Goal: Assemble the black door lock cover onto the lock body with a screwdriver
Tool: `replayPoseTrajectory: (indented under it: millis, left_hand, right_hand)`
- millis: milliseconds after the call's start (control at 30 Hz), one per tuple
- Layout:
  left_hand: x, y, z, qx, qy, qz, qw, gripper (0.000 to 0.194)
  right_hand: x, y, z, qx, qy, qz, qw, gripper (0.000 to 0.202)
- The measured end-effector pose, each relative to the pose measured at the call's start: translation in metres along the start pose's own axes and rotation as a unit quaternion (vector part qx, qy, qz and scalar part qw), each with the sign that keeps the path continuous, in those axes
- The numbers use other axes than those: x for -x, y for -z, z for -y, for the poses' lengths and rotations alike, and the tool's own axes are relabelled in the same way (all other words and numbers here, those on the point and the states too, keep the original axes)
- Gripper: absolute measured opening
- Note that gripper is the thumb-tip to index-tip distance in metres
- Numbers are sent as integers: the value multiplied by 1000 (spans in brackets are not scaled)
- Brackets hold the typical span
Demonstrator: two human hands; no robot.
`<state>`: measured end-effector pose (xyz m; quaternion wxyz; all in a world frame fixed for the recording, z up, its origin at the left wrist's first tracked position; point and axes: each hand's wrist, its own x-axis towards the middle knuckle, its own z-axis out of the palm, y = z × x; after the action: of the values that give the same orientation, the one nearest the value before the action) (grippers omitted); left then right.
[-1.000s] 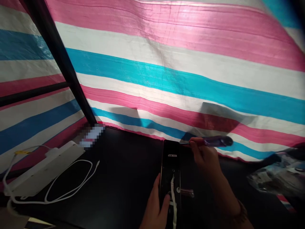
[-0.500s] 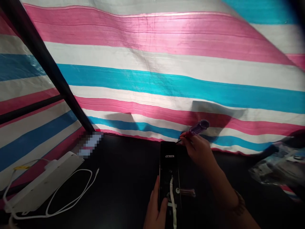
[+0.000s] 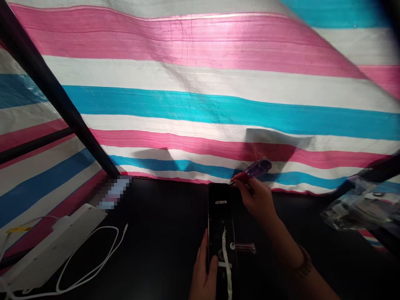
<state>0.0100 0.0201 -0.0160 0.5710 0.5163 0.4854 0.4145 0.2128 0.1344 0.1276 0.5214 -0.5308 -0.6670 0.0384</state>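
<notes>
A long black device (image 3: pixel 220 216) with a small "CE" label lies on the black table. A pale flat strip (image 3: pixel 226 258) runs down its lower half. My left hand (image 3: pixel 204 271) grips the device's lower left side, thumb on its face and fingers along the edge. In my right hand (image 3: pixel 254 196) is a screwdriver with a clear purple handle (image 3: pixel 259 166), pinched near its red collar. Its tip meets or nearly meets the device's top right corner; exact contact cannot be told. Another clear pinkish handle (image 3: pixel 246 248) sticks out from the device's right side.
A white power strip (image 3: pixel 59 246) and a looped white cable (image 3: pixel 115 248) lie on the left. A clear plastic bag (image 3: pixel 353 204) sits at the right. Striped sheeting (image 3: pixel 218 108) hangs behind the black table (image 3: pixel 156 233), with a dark frame bar (image 3: pixel 62 96) at the left.
The view has turned slightly, shifting the surroundings left. My right hand and the screwdriver stay at the device's top right corner, and my left hand keeps its grip.
</notes>
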Motion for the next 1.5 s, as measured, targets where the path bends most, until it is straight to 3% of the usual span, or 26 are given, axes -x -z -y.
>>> replayPoseTrajectory:
  millis: [167, 300, 567, 800, 900, 1167, 1300, 1500]
  left_hand:
    - [0, 3, -9, -26, 12, 4, 1000, 60]
    - [0, 5, -14, -34, 7, 3, 999, 60]
    - [-1, 4, -13, -31, 13, 9, 999, 64]
    - [-1, 3, -10, -23, 22, -3, 999, 60]
    - [-1, 3, -8, -17, 22, -8, 1000, 60]
    - [-1, 1, 1, -1, 14, -15, 1000, 60]
    - [-2, -1, 10, 9, 11, -14, 1000, 61]
    - [-3, -2, 18, 24, -16, -19, 999, 58]
  right_hand:
    - [6, -1, 0, -20, 2, 38, 999, 21]
    - [0, -1, -2, -75, -49, 5, 996, 17]
    - [-6, -6, -3, -82, -53, -57, 994, 12]
    - [-3, 0, 0, 6, 62, -4, 998, 13]
    - [0, -1, -1, 14, 75, 0, 997, 16]
    - [5, -8, -2, -5, 46, -26, 999, 7]
    - [4, -9, -6, -79, -16, -35, 996, 4]
    - [6, -11, -16, -101, -25, 23, 994, 15]
